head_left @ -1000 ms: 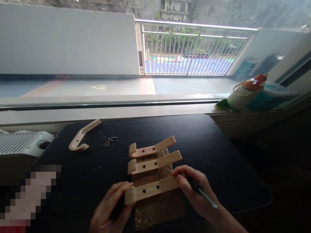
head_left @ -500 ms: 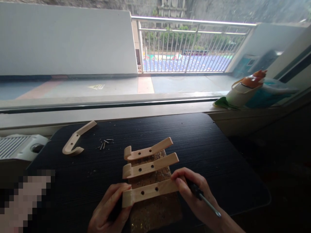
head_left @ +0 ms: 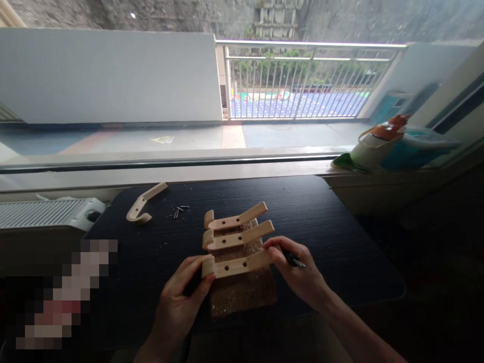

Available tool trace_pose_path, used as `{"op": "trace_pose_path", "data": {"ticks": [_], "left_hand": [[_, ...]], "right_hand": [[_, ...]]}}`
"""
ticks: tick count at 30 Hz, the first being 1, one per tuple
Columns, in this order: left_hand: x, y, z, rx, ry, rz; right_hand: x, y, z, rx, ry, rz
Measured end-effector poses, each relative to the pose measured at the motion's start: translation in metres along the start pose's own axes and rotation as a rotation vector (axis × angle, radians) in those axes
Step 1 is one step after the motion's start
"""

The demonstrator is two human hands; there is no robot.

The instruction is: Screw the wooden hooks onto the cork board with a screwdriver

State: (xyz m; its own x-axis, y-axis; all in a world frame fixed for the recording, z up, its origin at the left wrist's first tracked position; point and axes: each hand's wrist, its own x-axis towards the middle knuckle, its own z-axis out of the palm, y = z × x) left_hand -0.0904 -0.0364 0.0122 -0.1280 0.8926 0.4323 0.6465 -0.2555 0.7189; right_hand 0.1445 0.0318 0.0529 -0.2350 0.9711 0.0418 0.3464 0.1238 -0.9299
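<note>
The nearest light wooden hook (head_left: 236, 265) lies across a worn brown board (head_left: 242, 297), its two dark screw holes facing up. My left hand (head_left: 181, 287) is closed around its curled end, thumb in front and fingers behind. At the straight end, my right hand (head_left: 298, 262) pinches the tip between thumb and fingers. A screwdriver (head_left: 298, 261) is tucked in that same hand, its metal shaft pointing toward me and its handle mostly hidden. Beyond, a middle wooden hook (head_left: 230, 240) and a far wooden hook (head_left: 227, 222) lie across the board in parallel.
On the black table (head_left: 321, 222), a loose wooden hook (head_left: 138, 204) lies at the back left beside several screws (head_left: 179, 210). A radiator (head_left: 49, 214) stands left of the table. A bottle (head_left: 376, 143) is on the windowsill at right. A pixelated patch covers the lower left.
My view has shifted, so the table and hooks appear higher and smaller. Both hands keep hold of the nearest hook. The screwdriver has turned and its shaft looks shorter.
</note>
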Motion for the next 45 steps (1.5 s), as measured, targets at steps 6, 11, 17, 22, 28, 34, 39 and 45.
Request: {"op": "trace_pose_path", "data": {"ticks": [6,11,17,22,28,34,39,45], "left_hand": [[0.020,0.026,-0.015,-0.040,0.047,-0.031],[0.023,0.032,-0.017,-0.044,0.065,-0.030],[0.012,0.019,-0.012,-0.015,0.017,-0.083],[0.008,0.013,-0.010,-0.011,0.008,-0.105],[0.006,0.010,-0.006,-0.019,0.002,-0.128],[-0.001,-0.001,-0.001,-0.019,0.011,-0.129],[-0.001,-0.006,0.000,-0.007,0.009,-0.100],[0.002,-0.006,-0.002,0.006,0.002,-0.074]], "right_hand": [[0.002,-0.028,-0.010,0.033,0.115,-0.055],[0.002,-0.031,-0.012,0.023,0.120,-0.083],[0.004,-0.011,-0.004,0.003,0.053,-0.100],[0.007,0.002,0.000,0.005,0.028,-0.112],[0.007,0.002,0.000,-0.033,0.012,-0.124],[0.005,0.004,0.004,-0.019,0.018,-0.107],[0.005,0.005,0.005,-0.010,0.006,-0.070],[0.006,0.004,0.006,-0.005,0.008,0.042]]}}
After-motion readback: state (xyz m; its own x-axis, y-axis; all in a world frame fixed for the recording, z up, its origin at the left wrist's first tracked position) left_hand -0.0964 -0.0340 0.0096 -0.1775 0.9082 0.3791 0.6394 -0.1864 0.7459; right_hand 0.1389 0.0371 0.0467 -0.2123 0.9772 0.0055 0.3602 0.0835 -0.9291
